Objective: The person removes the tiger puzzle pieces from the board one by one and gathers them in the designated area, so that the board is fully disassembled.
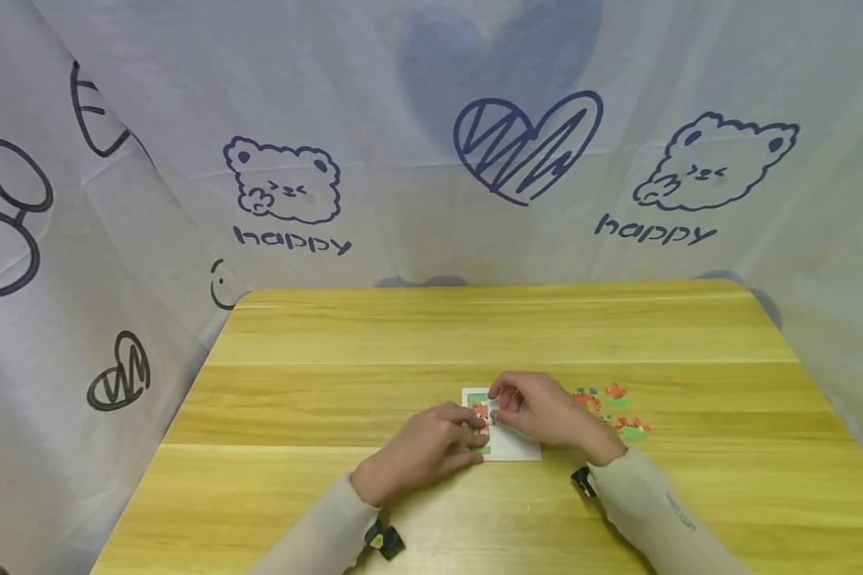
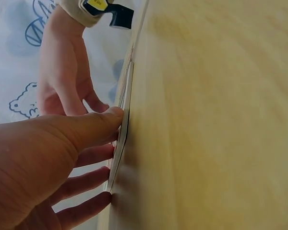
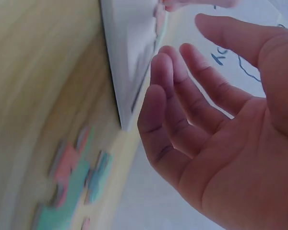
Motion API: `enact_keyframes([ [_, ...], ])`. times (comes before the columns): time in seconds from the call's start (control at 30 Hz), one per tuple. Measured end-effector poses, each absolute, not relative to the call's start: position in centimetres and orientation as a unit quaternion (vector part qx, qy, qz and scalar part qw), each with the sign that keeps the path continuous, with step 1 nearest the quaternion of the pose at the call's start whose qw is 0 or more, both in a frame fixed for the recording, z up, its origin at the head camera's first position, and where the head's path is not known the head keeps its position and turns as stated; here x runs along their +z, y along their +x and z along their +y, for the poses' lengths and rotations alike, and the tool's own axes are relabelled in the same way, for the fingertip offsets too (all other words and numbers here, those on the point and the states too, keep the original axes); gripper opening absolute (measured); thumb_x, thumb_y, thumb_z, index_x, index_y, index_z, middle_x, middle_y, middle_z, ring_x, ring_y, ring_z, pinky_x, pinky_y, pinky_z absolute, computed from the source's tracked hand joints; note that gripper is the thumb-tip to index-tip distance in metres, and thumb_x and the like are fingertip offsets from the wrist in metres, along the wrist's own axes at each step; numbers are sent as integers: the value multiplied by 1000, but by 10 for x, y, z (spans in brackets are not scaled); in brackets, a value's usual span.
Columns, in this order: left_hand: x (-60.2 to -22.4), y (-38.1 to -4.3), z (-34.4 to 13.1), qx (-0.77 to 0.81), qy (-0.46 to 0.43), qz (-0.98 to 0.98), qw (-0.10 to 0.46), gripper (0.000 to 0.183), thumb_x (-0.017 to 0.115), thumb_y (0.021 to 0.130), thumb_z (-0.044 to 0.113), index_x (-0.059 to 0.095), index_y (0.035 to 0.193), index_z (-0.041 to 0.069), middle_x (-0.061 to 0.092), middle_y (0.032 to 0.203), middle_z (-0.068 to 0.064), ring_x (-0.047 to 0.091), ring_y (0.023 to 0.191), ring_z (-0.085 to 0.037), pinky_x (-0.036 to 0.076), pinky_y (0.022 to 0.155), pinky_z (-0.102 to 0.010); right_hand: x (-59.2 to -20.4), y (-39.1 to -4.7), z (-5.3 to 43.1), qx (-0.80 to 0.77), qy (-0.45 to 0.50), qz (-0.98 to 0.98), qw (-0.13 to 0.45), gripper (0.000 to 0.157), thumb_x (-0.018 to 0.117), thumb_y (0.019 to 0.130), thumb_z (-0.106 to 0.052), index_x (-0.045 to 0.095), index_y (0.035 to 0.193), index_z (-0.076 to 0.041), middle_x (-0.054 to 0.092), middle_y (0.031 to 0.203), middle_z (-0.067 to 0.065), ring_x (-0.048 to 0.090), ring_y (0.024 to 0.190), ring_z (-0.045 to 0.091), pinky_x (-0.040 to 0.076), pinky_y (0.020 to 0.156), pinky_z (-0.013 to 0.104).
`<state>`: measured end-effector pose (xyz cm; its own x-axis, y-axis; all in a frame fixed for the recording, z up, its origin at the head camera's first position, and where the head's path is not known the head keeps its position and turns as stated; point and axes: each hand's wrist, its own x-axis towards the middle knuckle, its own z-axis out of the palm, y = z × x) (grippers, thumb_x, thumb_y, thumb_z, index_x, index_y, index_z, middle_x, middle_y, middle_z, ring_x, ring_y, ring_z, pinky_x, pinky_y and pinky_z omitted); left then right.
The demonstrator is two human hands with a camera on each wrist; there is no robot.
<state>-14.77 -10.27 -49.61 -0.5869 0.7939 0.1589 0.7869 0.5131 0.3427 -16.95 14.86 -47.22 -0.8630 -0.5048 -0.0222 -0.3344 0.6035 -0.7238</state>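
A white puzzle board (image 1: 515, 449) lies on the table, with a strip of joined jigsaw pieces (image 1: 478, 397) in green and orange along its left side. My left hand (image 1: 431, 443) rests on that left side, its fingers spread over the pieces; in the left wrist view the thumb (image 2: 98, 125) touches the board's near edge. Just above the board is my right hand (image 1: 539, 409), fingers loosely bent. In the right wrist view, nothing shows between the thumb and fingers of the right hand (image 3: 216, 124). The fingers cover part of the joined strip.
Loose jigsaw pieces (image 1: 634, 433) in orange and green lie to the right of the board, some partly behind the right wrist. The wooden table (image 1: 316, 399) reaches back to a white cloth (image 1: 410, 231) with drawn bears and hearts.
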Motion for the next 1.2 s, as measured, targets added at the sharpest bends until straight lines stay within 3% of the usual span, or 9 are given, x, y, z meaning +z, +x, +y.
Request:
enact_keyframes([
  [0.33,-498,-149,-104,197,456,868,6,23,79,102,30,85,119,15,76,138,-3,71,127,-19,60,111,-36,-480,-177,129,-313,-203,922,98,16,81,99,-15,77,112,-7,69,93,-3,60,85,12,51,77,27],
  [0.83,-493,-148,-103,186,450,873,14,26,79,102,31,84,122,15,76,139,-3,72,128,-20,60,111,-37,-478,-181,127,-324,-193,920,103,13,82,97,-10,78,109,-6,68,93,1,58,85,12,50,76,25],
  [1.0,-494,-147,-103,188,451,873,16,26,79,102,30,84,123,15,76,140,-2,72,129,-19,59,113,-36,-479,-184,127,-323,-209,917,106,8,69,102,-4,75,108,-4,68,95,3,57,83,13,49,74,27],
  [1.2,-493,-147,-102,189,451,872,22,28,78,103,30,83,125,13,76,141,-2,71,131,-19,59,114,-37,-481,-185,123,-296,-206,926,111,16,55,109,-3,70,110,-5,72,108,8,62,90,17,58,85,40],
])
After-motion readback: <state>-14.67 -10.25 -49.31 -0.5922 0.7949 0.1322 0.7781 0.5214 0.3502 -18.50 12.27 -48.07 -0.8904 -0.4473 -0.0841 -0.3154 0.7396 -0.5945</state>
